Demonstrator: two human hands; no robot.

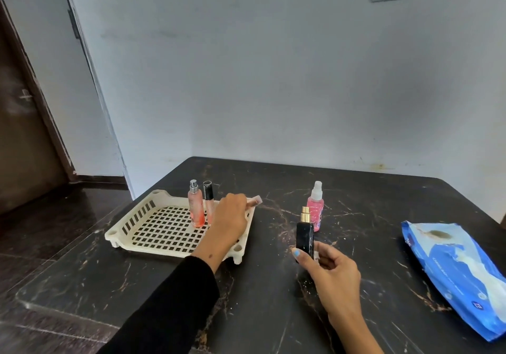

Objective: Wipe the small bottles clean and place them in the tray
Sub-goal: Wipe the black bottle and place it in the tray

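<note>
A cream slotted tray [142, 221] lies on the dark marble table. Two bottles stand upright in it: a pink spray bottle [196, 208] with a silver cap and a slim clear tube [208, 203] with a black cap. My left hand [230, 216] reaches over the tray's right side and grips a small pinkish bottle [254, 201] lying sideways above the rim. My right hand [332, 269] holds a black bottle [304, 237] with a gold cap upright, along with a bit of white wipe. A pink bottle [315, 207] with a white sprayer stands on the table behind it.
A blue pack of wet wipes [460, 277] lies at the table's right edge. The table [273, 299] stands against a pale wall; a dark door and floor are to the left.
</note>
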